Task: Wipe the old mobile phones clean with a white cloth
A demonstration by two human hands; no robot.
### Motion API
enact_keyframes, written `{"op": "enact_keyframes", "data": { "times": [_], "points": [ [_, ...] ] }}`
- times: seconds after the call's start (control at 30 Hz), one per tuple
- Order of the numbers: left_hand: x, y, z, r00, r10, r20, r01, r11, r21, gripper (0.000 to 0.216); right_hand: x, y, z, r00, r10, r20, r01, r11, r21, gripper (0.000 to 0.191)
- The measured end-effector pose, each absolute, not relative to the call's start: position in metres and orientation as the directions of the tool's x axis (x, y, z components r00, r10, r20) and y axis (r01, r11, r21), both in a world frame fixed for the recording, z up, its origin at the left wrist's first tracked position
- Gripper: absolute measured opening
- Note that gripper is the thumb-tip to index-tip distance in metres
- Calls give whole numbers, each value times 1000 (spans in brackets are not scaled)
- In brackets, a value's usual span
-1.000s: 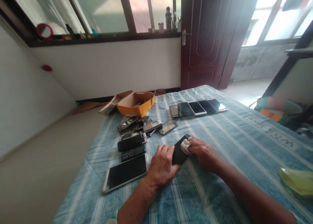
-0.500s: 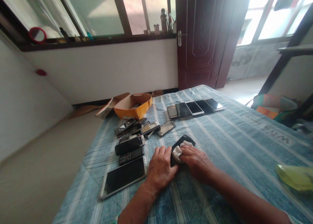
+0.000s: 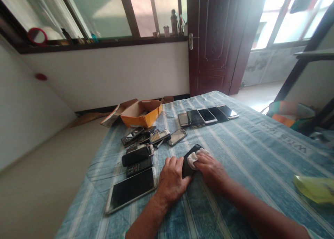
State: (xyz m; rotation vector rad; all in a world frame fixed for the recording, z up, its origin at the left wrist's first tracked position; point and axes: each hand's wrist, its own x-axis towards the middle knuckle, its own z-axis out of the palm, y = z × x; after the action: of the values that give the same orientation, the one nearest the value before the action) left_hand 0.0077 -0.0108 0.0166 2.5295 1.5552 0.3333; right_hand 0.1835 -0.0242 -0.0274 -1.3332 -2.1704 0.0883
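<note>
A dark smartphone (image 3: 188, 165) lies on the striped cloth, tilted away to the upper right. My left hand (image 3: 172, 178) grips its left side and lower end, thumb at the near edge. In my right hand (image 3: 212, 171) is a crumpled white cloth (image 3: 192, 160), pressed against the phone's upper face by the fingertips. Close to my left wrist lies a large white-framed tablet (image 3: 132, 190) with a dark screen. Beyond it are a black keypad phone (image 3: 139, 166) and a heap of older phones (image 3: 159, 136). A silver-edged phone (image 3: 177, 137) lies flat past my hands.
An open orange box (image 3: 143, 118) stands at the far left of the blue striped cloth (image 3: 247, 155). Several phones form a row, one of them a white smartphone (image 3: 207, 116). A yellow-green packet (image 3: 314, 189) is at the right edge. Behind stands a dark red door (image 3: 214, 64).
My right hand has slid slightly to the right with the white cloth, uncovering more of the phone's face. My left hand keeps its hold.
</note>
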Motion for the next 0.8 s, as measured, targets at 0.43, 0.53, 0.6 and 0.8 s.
{"op": "enact_keyframes", "data": {
  "times": [0.43,0.53,0.6,0.8],
  "points": [
    [9,-10,18,439,894,92,857,-447,257,43,202,-12,-23,-217,901,375,817,378,-435,35],
    [8,-10,17,443,890,109,854,-456,251,44,201,-13,-23,-176,916,360,846,328,-420,37],
    [8,-10,17,445,889,109,855,-458,245,43,197,-17,-23,-175,919,354,870,313,-380,37],
    [7,-10,14,454,884,113,853,-468,233,39,185,-29,-19,-208,916,343,893,321,-316,33]
  ]
}}
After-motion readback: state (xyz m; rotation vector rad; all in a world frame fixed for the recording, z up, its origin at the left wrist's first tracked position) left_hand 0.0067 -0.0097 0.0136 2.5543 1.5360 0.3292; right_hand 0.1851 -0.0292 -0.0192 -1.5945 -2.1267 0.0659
